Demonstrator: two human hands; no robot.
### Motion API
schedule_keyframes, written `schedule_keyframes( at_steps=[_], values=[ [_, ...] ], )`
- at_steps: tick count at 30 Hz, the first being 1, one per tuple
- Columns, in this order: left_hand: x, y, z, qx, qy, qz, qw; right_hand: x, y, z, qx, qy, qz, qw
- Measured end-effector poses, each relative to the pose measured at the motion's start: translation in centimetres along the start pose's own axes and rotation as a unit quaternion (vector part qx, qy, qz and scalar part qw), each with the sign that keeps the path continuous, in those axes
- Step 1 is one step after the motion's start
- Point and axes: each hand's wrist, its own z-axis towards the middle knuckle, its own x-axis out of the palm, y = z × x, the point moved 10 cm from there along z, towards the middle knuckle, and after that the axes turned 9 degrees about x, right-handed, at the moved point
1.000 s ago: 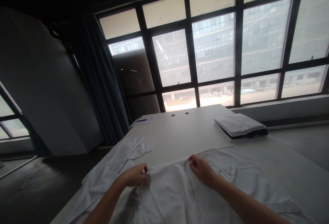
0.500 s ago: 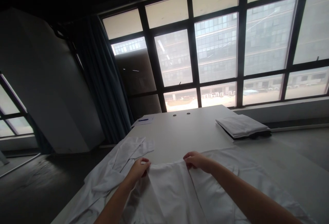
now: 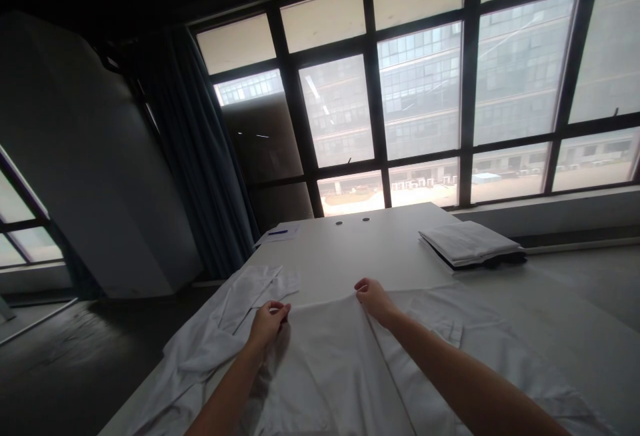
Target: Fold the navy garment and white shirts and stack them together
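Windows [image 3: 420, 93] fill the upper right; at lower centre, left hand [image 3: 269, 321] and right hand [image 3: 375, 299] pinch white cloth [image 3: 327, 356], its edge spanning between them.

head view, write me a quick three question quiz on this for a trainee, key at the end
1. True or false: the left grip and the right grip both pinch the white cloth.
2. Which lies on the table, beyond the right grip and toward the picture's right: A) mug, B) folded white stack, C) scissors?
3. Fill in: the blue pen lies on white ___.

Key: 1 true; 2 B; 3 paper.
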Motion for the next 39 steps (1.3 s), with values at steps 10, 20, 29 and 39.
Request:
schedule_keyframes(
  at_steps=[10,20,29,39],
  values=[
    [0.5,0.2,1.3,0.077,-0.025,0.203,0.976,1.9,0.3,-0.3,-0.105,0.003,-0.146,0.984],
    [5.2,-4.5,-1.0,0.248,0.088,0.306,0.915,2.7,0.9,-3.3,-0.193,0.057,-0.273,0.941],
    [8.0,-0.6,-2.8,0.226,0.246,0.442,0.833,1.6,-2.2,-2.8,-0.110,0.043,-0.423,0.898],
    [4.5,-1.7,-5.7,0.298,0.154,0.499,0.799,-11.9,-4.9,-5.4,-0.053,-0.126,-0.548,0.825]
  ],
)
